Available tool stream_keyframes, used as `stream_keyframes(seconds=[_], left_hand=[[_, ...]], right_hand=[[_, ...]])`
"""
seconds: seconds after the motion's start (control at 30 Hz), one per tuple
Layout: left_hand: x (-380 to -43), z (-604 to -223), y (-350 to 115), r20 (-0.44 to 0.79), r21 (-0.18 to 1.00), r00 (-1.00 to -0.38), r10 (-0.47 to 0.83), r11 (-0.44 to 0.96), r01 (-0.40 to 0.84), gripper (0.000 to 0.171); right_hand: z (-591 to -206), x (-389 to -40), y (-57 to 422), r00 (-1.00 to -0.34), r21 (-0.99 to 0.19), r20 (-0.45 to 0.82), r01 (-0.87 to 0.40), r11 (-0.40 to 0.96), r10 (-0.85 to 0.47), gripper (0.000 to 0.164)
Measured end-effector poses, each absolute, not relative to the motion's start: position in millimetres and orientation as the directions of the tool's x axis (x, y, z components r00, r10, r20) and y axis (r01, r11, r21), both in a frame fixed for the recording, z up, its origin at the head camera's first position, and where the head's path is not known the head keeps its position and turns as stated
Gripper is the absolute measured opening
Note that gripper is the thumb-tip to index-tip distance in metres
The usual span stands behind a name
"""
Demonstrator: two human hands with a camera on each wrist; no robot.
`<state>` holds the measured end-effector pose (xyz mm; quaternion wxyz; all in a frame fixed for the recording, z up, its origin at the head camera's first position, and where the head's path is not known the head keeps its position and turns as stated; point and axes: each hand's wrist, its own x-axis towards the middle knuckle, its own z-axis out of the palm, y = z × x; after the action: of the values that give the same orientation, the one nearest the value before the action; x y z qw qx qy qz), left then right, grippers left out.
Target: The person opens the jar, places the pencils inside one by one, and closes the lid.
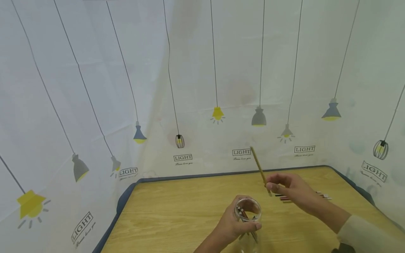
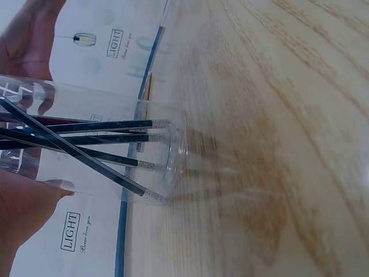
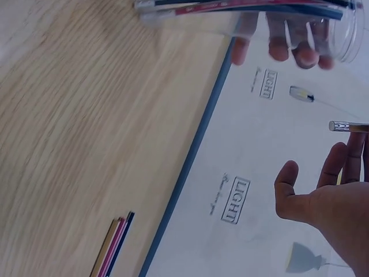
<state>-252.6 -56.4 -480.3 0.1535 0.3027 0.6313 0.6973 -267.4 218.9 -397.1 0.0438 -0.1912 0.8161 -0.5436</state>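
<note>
My left hand grips a clear jar around its side, thumb near the rim. Several dark pencils stand inside it, eraser ends down at the jar's base, with a reddish one among them in the right wrist view. To the right and above the jar, my right hand pinches a gold-coloured pencil near its lower end. That pencil slants up and to the left, apart from the jar. Its metal-banded end shows beside the fingers in the right wrist view.
Several loose pencils lie together on the wooden table, partly behind my right hand in the head view. A dark edge borders the tabletop. White sheeting printed with hanging lamps surrounds the back and sides.
</note>
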Motion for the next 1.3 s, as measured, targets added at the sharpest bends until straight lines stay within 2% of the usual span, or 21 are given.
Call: stream_keyframes(seconds=[0.7,1.3], left_hand=[[-253,-480,-57,0.209,0.978,-0.767,0.606,-0.135,0.16,0.059],[-254,-479,-56,0.212,0.977,-0.767,0.605,-0.121,0.175,0.06]], right_hand=[[-374,-256,189,-0.839,-0.911,0.246,-0.37,0.18,-0.485,0.024],[-367,-254,179,-0.819,-0.903,0.274,-0.4,0.159,-0.504,0.022]])
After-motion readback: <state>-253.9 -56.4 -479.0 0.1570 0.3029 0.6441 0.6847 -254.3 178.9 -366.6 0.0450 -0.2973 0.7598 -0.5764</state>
